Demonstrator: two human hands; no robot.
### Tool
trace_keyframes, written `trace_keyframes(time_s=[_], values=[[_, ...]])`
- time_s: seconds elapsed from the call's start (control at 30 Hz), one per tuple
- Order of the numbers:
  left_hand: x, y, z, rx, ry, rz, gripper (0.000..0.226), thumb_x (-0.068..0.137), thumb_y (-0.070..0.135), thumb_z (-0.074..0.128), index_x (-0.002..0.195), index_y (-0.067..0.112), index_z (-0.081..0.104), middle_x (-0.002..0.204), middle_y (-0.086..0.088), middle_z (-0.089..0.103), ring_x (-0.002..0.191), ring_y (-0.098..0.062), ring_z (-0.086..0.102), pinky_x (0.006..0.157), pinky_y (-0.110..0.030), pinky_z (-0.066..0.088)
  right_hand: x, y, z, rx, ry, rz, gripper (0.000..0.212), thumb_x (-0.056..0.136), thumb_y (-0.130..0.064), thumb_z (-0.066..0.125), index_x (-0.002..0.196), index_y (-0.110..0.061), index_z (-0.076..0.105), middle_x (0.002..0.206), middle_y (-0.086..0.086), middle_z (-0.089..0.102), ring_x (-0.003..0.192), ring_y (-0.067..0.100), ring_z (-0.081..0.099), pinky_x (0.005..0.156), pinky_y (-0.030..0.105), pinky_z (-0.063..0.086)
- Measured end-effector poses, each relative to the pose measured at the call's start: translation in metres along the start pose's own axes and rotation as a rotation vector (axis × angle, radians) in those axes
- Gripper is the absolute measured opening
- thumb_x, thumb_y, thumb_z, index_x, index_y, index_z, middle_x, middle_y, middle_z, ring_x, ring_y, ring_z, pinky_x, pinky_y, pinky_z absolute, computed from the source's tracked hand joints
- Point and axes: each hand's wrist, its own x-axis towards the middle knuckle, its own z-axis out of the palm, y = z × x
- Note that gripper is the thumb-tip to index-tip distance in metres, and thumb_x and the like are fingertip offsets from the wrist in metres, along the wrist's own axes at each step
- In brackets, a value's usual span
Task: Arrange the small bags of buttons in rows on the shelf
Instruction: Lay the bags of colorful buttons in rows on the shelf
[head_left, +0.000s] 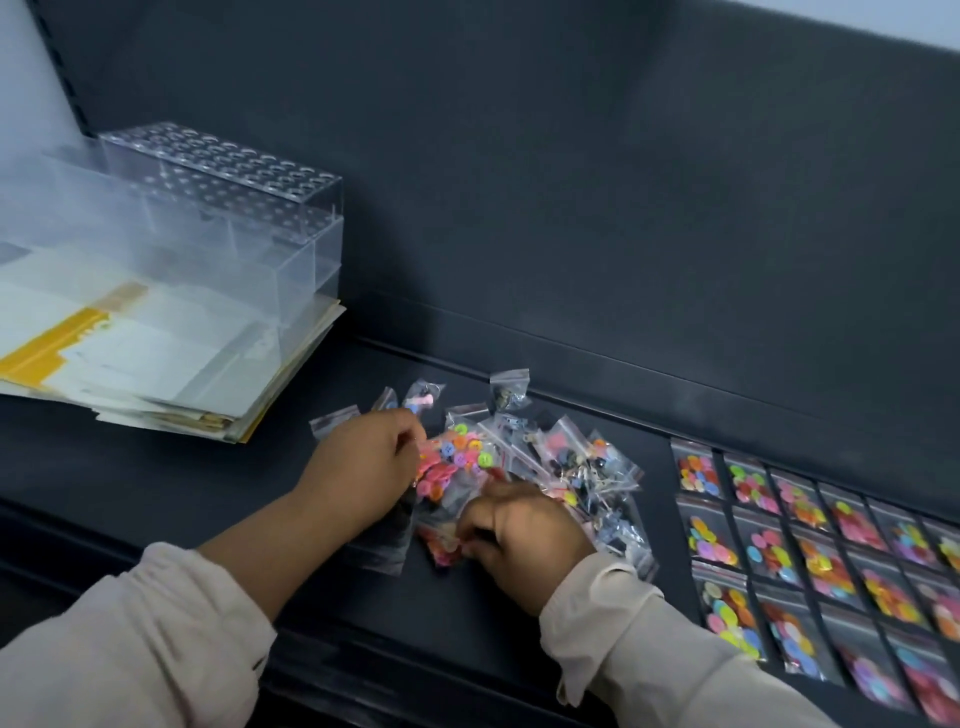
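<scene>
Your two arms in pale long sleeves, both hands bare.

You wear a soft top of plain, pale pinkish-beige cloth. Your left sleeve is loose and rumpled, bunched in soft folds, and ends partway along the forearm, so the rest of the forearm and your left hand are uncovered. Your right sleeve is of the same cloth and reaches the wrist, where it ends in a creased cuff; a loose corner of cloth hangs on its underside. Your right hand is bare beyond it.
</scene>
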Motion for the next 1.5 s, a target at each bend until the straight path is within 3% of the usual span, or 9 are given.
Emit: trace_keyframes(time_s=[0.2,0.3,0.63,0.77,0.87,1.07,1.17,1.3,1.5], values=[[-0.003,0.014,-0.017,-0.643,-0.029,-0.373,0.027,0.088,0.007,0.053,0.065,0.019,0.062,0.071,-0.011,0.064,0.064,-0.021,0.057,0.064,-0.034,0.049,-0.004,-0.001,0.002,0.028,0.015,0.026,0.013,0.083,-0.02,0.053,0.09,-0.024,0.064,0.101,-0.002,0.06,0.098,0.019,0.054,0.088,0.033,0.045],[-0.008,0.029,-0.027,-0.894,-0.114,-0.545,0.016,0.094,0.01,0.047,0.081,0.011,0.055,0.07,-0.014,0.063,0.061,-0.026,0.062,0.056,-0.031,0.053,-0.007,-0.004,0.0,0.013,-0.023,0.025,0.016,0.08,-0.031,0.061,0.095,-0.025,0.061,0.107,-0.003,0.057,0.102,0.019,0.052,0.09,0.03,0.044],[-0.017,0.041,-0.036,-0.992,-0.222,-0.559,0.009,0.092,0.012,0.054,0.099,0.009,0.056,0.08,-0.016,0.068,0.059,-0.023,0.066,0.047,-0.027,0.053,-0.007,-0.004,0.003,-0.082,-0.014,0.011,0.02,0.083,-0.004,0.047,0.099,-0.008,0.06,0.111,0.01,0.056,0.102,0.028,0.053,0.088,0.03,0.042],[-0.022,0.044,-0.039,-0.973,-0.188,-0.516,0.006,0.093,0.005,0.05,0.092,0.007,0.055,0.072,-0.014,0.069,0.053,-0.018,0.067,0.042,-0.022,0.05,-0.009,-0.001,-0.005,0.24,0.084,0.124,0.012,0.082,-0.009,0.052,0.079,-0.019,0.057,0.088,-0.001,0.059,0.084,0.019,0.057,0.08,0.03,0.047],[-0.019,0.046,-0.04,-0.995,-0.138,-0.506,0.011,0.093,0.005,0.051,0.084,0.009,0.055,0.066,-0.011,0.068,0.055,-0.018,0.067,0.041,-0.022,0.05,-0.013,-0.001,-0.025,0.725,0.159,0.292,0.028,0.083,0.0,0.054,0.064,-0.021,0.052,0.065,-0.002,0.055,0.059,0.015,0.054,0.058,0.029,0.049],[-0.014,0.075,-0.031,-1.03,-0.124,-0.466,0.012,0.089,-0.002,0.051,0.083,0.008,0.054,0.068,-0.012,0.06,0.059,-0.02,0.066,0.049,-0.026,0.054,-0.032,0.002,-0.069,1.603,0.124,0.499,0.024,0.087,0.001,0.046,0.069,-0.013,0.052,0.075,0.017,0.064,0.062,0.025,0.066,0.049,0.026,0.056],[-0.015,0.101,-0.02,-1.052,-0.163,-0.459,0.014,0.092,-0.001,0.047,0.084,0.009,0.053,0.07,-0.011,0.06,0.066,-0.023,0.069,0.06,-0.031,0.056,-0.047,0.01,-0.078,1.761,0.082,0.523,0.032,0.086,-0.004,0.045,0.063,-0.014,0.065,0.074,0.018,0.069,0.062,0.024,0.069,0.051,0.025,0.056],[-0.02,0.139,-0.005,-1.152,-0.284,-0.453,0.007,0.093,0.005,0.051,0.088,0.01,0.054,0.081,-0.013,0.065,0.072,-0.025,0.067,0.066,-0.035,0.057,-0.066,0.023,-0.087,1.869,0.062,0.573,0.024,0.087,-0.011,0.042,0.087,-0.003,0.064,0.078,0.019,0.07,0.064,0.025,0.07,0.053,0.026,0.057],[-0.031,0.194,0.038,-1.075,-0.386,-0.269,0.024,0.081,-0.003,0.066,0.099,0.007,0.053,0.084,-0.01,0.072,0.075,-0.021,0.07,0.069,-0.03,0.056,-0.114,0.057,-0.104,1.731,0.196,0.569,0.02,0.093,-0.024,0.049,0.102,-0.01,0.06,0.074,0.007,0.068,0.06,0.017,0.067,0.053,0.023,0.053]])
